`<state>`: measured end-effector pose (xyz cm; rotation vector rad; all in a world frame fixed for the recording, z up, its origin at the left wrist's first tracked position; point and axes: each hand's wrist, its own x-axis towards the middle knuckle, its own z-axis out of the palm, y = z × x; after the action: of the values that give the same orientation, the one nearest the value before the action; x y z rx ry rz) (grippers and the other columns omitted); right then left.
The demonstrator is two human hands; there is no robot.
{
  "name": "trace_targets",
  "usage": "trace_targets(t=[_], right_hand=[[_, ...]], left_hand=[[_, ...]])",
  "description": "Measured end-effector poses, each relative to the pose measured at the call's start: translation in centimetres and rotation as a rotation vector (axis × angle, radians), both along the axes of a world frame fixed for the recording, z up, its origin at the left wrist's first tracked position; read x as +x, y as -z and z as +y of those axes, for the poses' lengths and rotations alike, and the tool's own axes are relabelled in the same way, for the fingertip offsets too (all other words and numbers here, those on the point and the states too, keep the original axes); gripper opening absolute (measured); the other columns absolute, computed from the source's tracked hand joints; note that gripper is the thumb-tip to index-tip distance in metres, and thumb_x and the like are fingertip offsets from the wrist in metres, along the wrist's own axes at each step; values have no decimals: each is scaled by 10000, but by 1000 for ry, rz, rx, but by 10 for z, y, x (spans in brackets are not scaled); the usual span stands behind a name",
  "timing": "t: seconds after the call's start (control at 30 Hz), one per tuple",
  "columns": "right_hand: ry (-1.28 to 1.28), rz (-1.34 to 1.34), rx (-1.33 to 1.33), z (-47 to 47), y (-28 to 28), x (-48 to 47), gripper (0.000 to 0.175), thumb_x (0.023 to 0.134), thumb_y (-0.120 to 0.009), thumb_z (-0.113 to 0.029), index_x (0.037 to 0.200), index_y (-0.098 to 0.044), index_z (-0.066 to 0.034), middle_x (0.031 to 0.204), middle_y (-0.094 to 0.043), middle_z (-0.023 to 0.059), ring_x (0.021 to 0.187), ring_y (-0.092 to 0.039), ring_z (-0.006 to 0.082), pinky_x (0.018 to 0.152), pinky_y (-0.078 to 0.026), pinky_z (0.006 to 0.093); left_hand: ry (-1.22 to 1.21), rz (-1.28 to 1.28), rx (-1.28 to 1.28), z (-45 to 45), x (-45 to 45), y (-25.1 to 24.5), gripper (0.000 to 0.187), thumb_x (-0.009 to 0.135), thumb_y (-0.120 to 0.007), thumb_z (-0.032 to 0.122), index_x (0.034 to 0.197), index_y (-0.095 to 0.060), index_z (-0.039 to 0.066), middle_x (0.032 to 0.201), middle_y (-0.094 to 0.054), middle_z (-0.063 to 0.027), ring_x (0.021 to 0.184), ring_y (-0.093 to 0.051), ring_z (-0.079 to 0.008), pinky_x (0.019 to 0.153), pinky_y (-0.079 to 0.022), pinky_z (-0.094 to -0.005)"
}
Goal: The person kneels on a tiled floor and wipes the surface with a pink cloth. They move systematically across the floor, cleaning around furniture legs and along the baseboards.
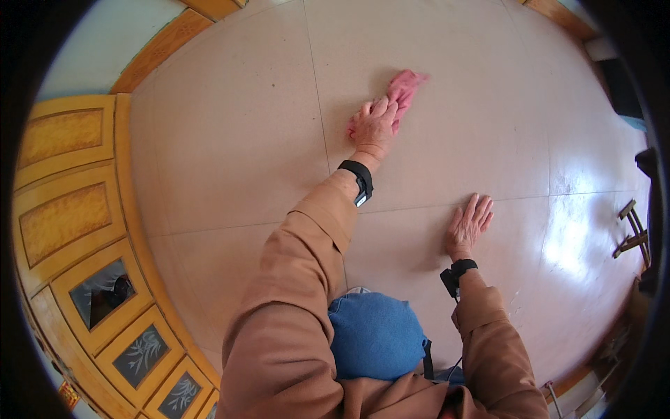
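A crumpled pink cloth [404, 90] lies on the pale tiled floor [235, 157], ahead of me. My left hand [372, 125] presses down on its nearer part, fingers over the fabric, and the far end sticks out beyond them. Lower and to the right, my right hand [469, 222] rests palm down on the tiles, fingers somewhat apart, holding nothing. Each wrist wears a black strap with a small device. A bent knee in blue denim [377, 335] is between my arms, with part of a shoe showing just beyond it.
Along the left stands a yellow wooden cabinet [65, 220] with panelled doors and dark decorated glass. A wooden baseboard [157, 47] borders the wall at upper left. Dark furniture and a wooden frame [636, 235] stand at the right edge. Small dark specks [272, 85] dot the floor at upper left.
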<state>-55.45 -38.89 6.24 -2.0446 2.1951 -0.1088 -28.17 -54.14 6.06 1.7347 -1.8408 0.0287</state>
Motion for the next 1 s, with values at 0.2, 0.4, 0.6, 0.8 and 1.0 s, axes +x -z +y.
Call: trace_targets(t=[0.2,0.4,0.6,0.8,1.0], right_hand=[[-2,41,14,-1,-2,4,593,938,-385,-289,1439,-247,-3,1528,-108,235,1431,-39,360,1144,-3,498],[9,49,33,-1,-5,5,606,930,-398,-268,1442,-225,5,1532,-84,233,1432,-28,364,1143,0,505],[2,67,57,-3,-7,5,594,922,-406,-237,1431,-235,17,1524,-73,257,1426,-19,390,1141,6,507],[-6,67,55,-4,-7,6,595,916,-407,-234,1425,-241,24,1521,-82,260,1425,-21,393,1140,1,512],[-17,45,39,-4,-8,4,605,907,-416,-236,1431,-240,9,1519,-95,257,1426,-28,386,1143,-1,512]], left_hand=[[-496,243,-38,-16,184,-7,338,779,-554,69,1109,-625,60,1032,-629,-167,976,-556,-353,881,-402,-455],[-865,-329,705,-22,335,14,552,875,-481,345,1335,-401,52,1322,-406,-230,1248,-359,-376,1040,-281,-477],[-326,-313,451,-92,329,46,526,897,-460,339,1337,-449,51,1390,-389,-224,1295,-364,-338,1075,-290,-407],[-128,-641,147,-160,173,75,243,790,-607,97,1027,-657,118,1079,-577,-56,978,-560,-234,799,-453,-354],[183,0,25,-82,75,10,208,809,-579,115,998,-642,55,1030,-607,-87,972,-568,-236,852,-446,-366]])
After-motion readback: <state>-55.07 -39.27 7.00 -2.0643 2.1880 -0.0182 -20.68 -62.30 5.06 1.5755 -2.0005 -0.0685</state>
